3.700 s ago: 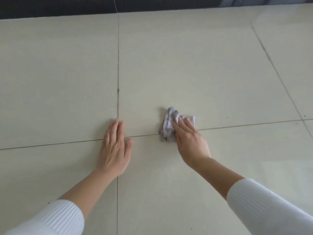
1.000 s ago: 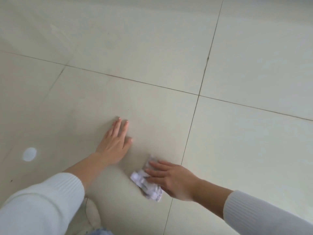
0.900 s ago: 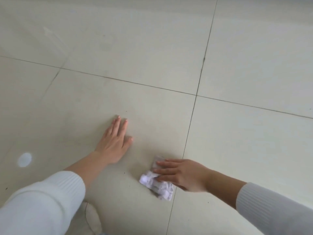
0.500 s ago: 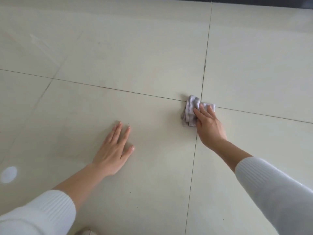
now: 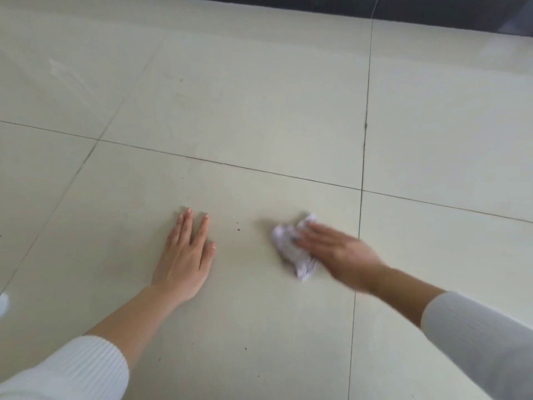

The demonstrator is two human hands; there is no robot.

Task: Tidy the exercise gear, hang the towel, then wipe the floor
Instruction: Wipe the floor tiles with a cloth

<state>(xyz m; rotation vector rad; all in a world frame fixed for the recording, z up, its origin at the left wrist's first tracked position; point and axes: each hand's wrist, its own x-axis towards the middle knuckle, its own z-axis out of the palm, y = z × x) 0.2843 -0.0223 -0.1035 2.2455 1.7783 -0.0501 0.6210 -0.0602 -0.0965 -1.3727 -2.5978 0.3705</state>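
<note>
**Wiping the tile beside a braced hand**

The left hand (image 5: 184,255) lies flat on the floor (image 5: 259,96) with straight fingers and holds nothing. Apart from it, the right hand (image 5: 337,255) presses a crumpled pale cloth (image 5: 291,249) onto the same tile, just left of a grout line (image 5: 357,255). A good wipe likely needs even pressure through the flat fingers, overlapping strokes, and a pass over the dark specks (image 5: 238,226) between the hands. Motion blur smears the right hand, so whether its thumb tucks under the cloth cannot be told. The frame cuts off both sleeves.
</note>
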